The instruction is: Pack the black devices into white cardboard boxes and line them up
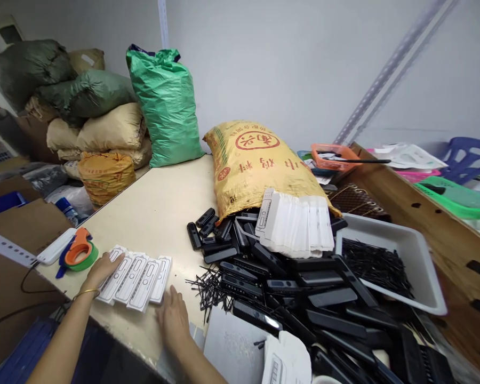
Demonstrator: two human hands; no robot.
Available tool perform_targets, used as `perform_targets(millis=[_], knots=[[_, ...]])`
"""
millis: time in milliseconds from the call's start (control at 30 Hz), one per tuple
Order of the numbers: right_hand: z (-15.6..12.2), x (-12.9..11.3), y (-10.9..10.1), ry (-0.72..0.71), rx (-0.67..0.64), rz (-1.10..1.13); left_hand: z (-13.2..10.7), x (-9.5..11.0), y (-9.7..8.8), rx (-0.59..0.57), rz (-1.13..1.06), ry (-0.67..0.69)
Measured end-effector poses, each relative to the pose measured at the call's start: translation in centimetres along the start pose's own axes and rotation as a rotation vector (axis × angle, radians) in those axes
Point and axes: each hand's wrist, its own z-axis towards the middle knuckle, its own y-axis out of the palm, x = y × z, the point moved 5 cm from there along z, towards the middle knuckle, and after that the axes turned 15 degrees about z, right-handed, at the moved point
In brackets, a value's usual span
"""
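Note:
Several small flat white boxes [138, 277], printed with a long outline drawing, lie side by side in a row at the table's front left. My left hand [104, 269] rests against the leftmost box, fingers stretched along its edge. Beside the row's right end is my right hand [174, 317], low over the table edge, fingers apart with nothing visible in them. A tape dispenser [80, 253] with orange and green parts sits just left of my left hand. Thin black pins [211, 288] lie scattered right of the boxes.
A large heap of black plastic pieces [260, 282] spreads from a yellow sack [260, 165]. More white boxes [296, 224] are stacked on the heap. A white tray [428, 272] holds black pins. A green sack [166, 106] stands behind, and a wooden board [428, 213] edges the right side.

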Motion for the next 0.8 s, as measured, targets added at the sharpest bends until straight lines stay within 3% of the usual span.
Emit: perform_targets(millis=[100,200,267,400,567,667,800], knots=[[-0.6,-0.3,0.4,-0.047,0.0,0.014,0.5,-1.9,1.8,-0.064,-0.02,-0.056],[0.0,-1.0,-0.6,-0.088,0.077,0.062,0.2,-3.5,2.9,-0.085,-0.029,-0.087],[1.0,-1.7,-1.1,-0.135,0.048,0.061,0.0,-4.1,3.0,-0.085,-0.04,-0.067],[1.1,-2.2,0.0,-0.212,-0.059,-0.014,0.0,-4.0,2.8,-0.056,-0.07,0.051],[-1.7,-2.7,2.5,-0.211,0.038,0.02,0.4,-3.1,2.8,-0.081,-0.077,0.156],[-1.5,-3.8,2.6,-0.155,0.099,0.034,0.4,-3.1,2.8,-0.094,-0.048,0.158],[0.1,-5.1,2.2,-0.133,0.045,-0.055,0.9,-4.6,3.0,-0.094,0.047,0.053]])
